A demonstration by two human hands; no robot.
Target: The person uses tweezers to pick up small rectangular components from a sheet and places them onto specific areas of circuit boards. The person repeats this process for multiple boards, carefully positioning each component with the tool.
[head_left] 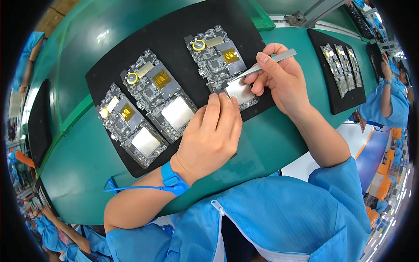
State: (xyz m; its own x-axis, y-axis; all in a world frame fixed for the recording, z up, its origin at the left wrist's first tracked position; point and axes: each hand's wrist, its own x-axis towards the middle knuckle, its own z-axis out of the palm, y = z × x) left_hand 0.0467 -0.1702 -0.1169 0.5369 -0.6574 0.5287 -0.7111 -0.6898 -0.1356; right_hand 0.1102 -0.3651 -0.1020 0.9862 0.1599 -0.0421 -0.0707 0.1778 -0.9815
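Observation:
In my right hand (286,78), a pair of metal tweezers (271,63) is pinched between thumb and fingers. The tweezers' tips reach down to the rightmost circuit board (214,63), just above its silver metal shield (240,91). My left hand (214,135) is closed, its fingers together and their tips at the lower left edge of that same board; its thumb is hidden. Two similar boards lie to the left, a middle circuit board (150,94) and a leftmost circuit board (118,120), each with a yellow-ringed round part, an amber patch and a silver shield.
All three boards lie on a black mat (170,41) on a green worktop (87,166). A blue wrist strap (172,178) with a coiled cord circles my left wrist. Another black mat (338,102) with several boards is at the right, near a co-worker in blue (379,105).

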